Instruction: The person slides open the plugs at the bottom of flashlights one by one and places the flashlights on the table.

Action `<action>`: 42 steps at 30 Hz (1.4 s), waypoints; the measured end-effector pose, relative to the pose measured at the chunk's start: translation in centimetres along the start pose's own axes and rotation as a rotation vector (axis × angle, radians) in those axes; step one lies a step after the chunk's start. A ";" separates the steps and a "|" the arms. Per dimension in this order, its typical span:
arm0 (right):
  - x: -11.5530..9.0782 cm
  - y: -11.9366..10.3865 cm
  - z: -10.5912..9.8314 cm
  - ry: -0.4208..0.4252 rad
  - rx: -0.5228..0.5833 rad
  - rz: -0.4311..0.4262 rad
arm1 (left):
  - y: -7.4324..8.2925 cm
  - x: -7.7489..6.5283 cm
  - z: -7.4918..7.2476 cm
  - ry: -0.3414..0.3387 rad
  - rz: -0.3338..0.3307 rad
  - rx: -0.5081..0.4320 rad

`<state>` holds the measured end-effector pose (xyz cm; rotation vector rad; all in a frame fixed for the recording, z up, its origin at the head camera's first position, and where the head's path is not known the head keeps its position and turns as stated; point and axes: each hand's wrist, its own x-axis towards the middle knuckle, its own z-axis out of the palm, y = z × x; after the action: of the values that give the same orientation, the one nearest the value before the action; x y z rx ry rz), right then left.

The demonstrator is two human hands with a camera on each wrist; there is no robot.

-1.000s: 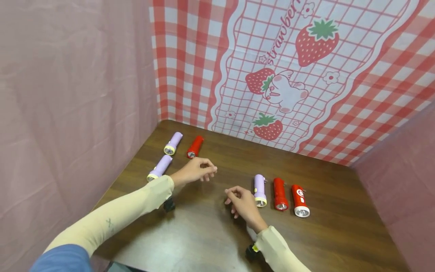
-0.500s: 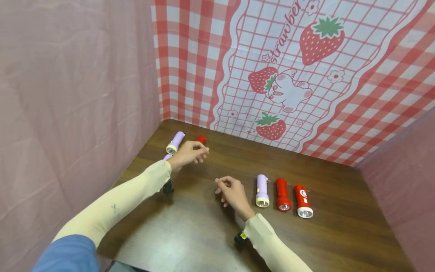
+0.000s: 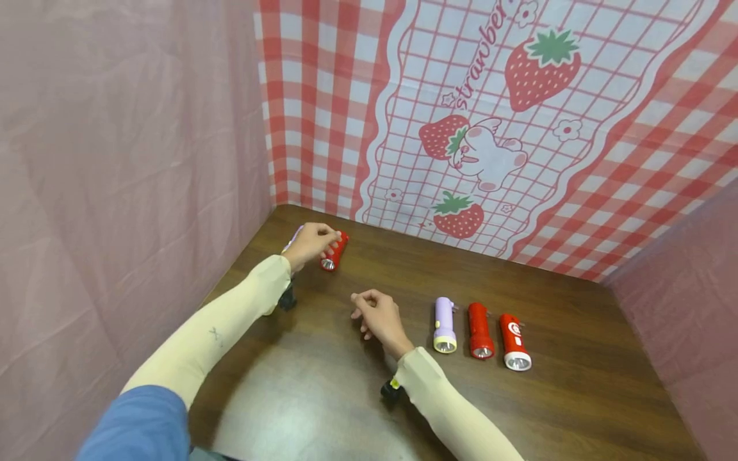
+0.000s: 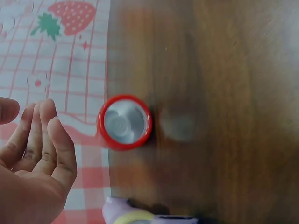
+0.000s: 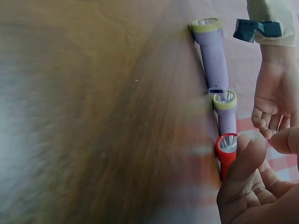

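Over the back left of the table, my left hand (image 3: 311,244) hangs with loosely bent fingers and holds nothing. Just beneath it lies a red flashlight (image 3: 337,256), partly covered by the fingers in the head view. The left wrist view shows its red rim (image 4: 124,145) and silver reflector beside the hand. Two lilac flashlights lie near that hand, the closer one (image 5: 215,60) and the farther one (image 5: 227,119) clear in the right wrist view; the arm mostly hides them from the head. My right hand (image 3: 382,321) hovers over the table's middle, fingers loosely curved, grasping nothing.
Right of my right hand stand apart in a row a lilac flashlight (image 3: 444,325), a red flashlight (image 3: 480,330) and a red flashlight with a white head (image 3: 514,342). A checked strawberry cloth (image 3: 323,147) hangs behind the wooden table (image 3: 553,410); pink curtains (image 3: 144,160) flank it.
My left hand has moved back and to the left, up to the far red flashlight. The right hand has drifted left and slightly back. The flashlights lie where they were.
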<state>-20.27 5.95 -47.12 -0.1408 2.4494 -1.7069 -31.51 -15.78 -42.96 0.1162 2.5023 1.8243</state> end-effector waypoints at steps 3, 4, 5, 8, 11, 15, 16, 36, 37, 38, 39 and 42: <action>0.6 0.0 0.6 0.006 0.008 0.016 | -0.3 0.8 -0.2 0.019 -0.010 0.006; 0.8 0.0 0.8 0.006 0.013 0.021 | -0.3 1.0 -0.3 0.022 -0.014 0.011; 0.9 -0.1 1.0 0.004 0.018 0.026 | -0.4 1.3 -0.3 0.022 -0.020 0.008; 1.6 -0.3 1.5 0.008 0.029 0.033 | -0.4 1.9 -0.3 0.018 -0.038 -0.012; 2.3 -0.6 1.9 0.013 0.027 0.037 | -0.4 2.5 -0.3 0.029 -0.057 -0.041; 3.5 -1.2 2.4 0.012 0.023 0.046 | -0.4 3.2 -0.4 0.062 -0.070 -0.039; 3.8 -1.4 2.5 0.011 0.024 0.048 | -0.5 3.4 -0.4 0.069 -0.071 -0.032; 7.8 -1.7 4.5 0.042 0.079 0.133 | -2.1 5.5 0.2 0.123 -0.012 0.412; 8.0 -1.7 4.5 0.044 0.076 0.141 | -2.2 5.6 0.2 0.118 -0.008 0.427; 8.2 -1.7 4.5 0.044 0.071 0.147 | -2.3 5.7 0.2 0.114 -0.007 0.442; 8.4 -1.8 4.5 0.045 0.068 0.151 | -2.4 5.8 0.1 0.111 -0.010 0.449; 9.0 -1.8 4.5 0.038 0.052 0.159 | -2.5 6.2 0.0 0.104 -0.015 0.475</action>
<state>-28.38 -0.34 -47.62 0.0911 2.3679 -1.7175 -37.76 -15.98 -45.32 0.0158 2.9488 1.2231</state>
